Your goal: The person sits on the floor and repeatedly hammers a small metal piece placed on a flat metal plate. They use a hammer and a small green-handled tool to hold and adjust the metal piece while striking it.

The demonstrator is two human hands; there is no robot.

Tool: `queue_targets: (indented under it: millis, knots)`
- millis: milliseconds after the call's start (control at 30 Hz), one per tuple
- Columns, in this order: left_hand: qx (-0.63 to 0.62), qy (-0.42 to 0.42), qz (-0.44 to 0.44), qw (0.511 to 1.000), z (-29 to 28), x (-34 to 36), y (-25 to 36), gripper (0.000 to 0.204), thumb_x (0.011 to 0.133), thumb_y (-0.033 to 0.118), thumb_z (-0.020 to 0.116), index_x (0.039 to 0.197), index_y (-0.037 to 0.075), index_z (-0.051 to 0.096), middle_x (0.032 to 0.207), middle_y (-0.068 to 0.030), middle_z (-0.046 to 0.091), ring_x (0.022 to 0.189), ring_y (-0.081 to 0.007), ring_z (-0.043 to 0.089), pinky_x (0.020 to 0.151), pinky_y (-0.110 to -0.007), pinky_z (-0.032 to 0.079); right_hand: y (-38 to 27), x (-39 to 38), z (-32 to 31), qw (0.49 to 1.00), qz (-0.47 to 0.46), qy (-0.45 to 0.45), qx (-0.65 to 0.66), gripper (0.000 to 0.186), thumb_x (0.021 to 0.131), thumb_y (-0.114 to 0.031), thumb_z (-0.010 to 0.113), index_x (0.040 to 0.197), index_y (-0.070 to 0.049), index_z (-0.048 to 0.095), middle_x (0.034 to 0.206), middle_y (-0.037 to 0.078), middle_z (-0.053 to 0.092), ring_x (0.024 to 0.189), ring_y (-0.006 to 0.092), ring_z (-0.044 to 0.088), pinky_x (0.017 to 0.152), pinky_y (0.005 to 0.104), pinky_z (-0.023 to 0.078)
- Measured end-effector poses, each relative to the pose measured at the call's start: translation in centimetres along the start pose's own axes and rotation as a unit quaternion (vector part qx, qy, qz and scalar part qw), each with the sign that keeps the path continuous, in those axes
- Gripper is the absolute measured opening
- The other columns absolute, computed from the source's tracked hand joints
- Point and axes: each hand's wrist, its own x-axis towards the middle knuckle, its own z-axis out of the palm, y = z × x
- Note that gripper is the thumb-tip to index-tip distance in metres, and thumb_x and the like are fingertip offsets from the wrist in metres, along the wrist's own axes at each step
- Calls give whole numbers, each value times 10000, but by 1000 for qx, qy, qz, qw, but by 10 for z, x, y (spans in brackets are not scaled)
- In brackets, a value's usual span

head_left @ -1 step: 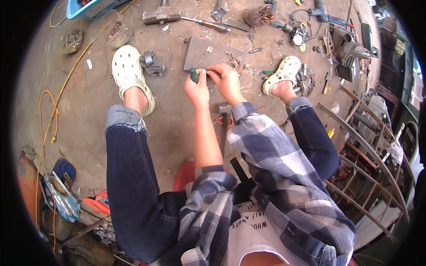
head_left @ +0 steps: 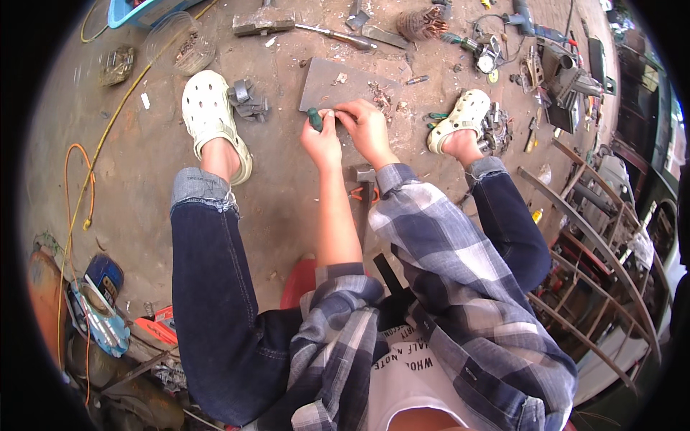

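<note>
My left hand [head_left: 320,144] is closed around a dark green handle [head_left: 314,118], held upright. My right hand [head_left: 365,131] is beside it, thumb and forefinger pinched on something too small to make out. Both hands are over the near edge of a flat grey metal plate [head_left: 323,82], which bears small coppery and pale scraps [head_left: 381,97]. Below my hands, partly under my right sleeve, lies a hammer [head_left: 361,174] with an orange-handled tool [head_left: 355,193] behind it. Dark bent metal pieces [head_left: 249,102] lie beside my left shoe.
Beyond the plate are a sledgehammer head [head_left: 262,25], a chisel [head_left: 338,37], coiled wire [head_left: 422,27] and power tools [head_left: 525,21]. A plastic tub [head_left: 183,54] and yellow cord [head_left: 122,100] lie left; a metal frame [head_left: 589,230] and machinery crowd the right.
The view has shifted very slightly. My hands stay together in the same grips, with almost no visible movement.
</note>
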Motion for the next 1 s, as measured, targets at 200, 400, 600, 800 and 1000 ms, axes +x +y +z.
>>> queue_targets:
  millis: [200,400,600,800,1000]
  knots:
    - [86,71,28,993,10,18,-32,59,820,50,647,818,-6,629,708,-30,631,619,-103,552,587,-273,450,19,5,22,997,-33,37,-62,156,741,-81,677,895,-107,686,827,70,608,824,287,577,711,378,483]
    - [151,120,86,978,12,16,-24,93,819,68,658,828,-20,629,729,-63,655,645,-135,580,636,-298,474,21,-26,9,995,63,75,-33,305,757,-24,639,1060,-38,598,890,118,595,822,274,556,765,366,458]
    - [104,140,117,978,6,6,-19,138,829,103,653,867,-16,594,792,-89,620,723,-207,571,689,-352,455,20,-85,-2,985,153,69,24,276,774,-8,630,1046,-42,604,877,93,608,726,227,541,719,336,465]
    - [379,-9,297,876,15,-38,-7,135,799,152,621,900,66,595,868,-101,584,868,-307,527,793,-426,396,-4,-78,-30,938,190,114,266,340,832,-92,658,1155,-35,569,808,4,592,673,56,506,628,214,441]
    - [387,-66,334,857,29,-47,-8,193,817,214,575,981,117,605,963,-65,566,973,-280,501,883,-416,368,-13,-33,-51,972,219,18,87,173,817,-158,699,915,-37,624,641,16,566,542,72,480,513,237,418]
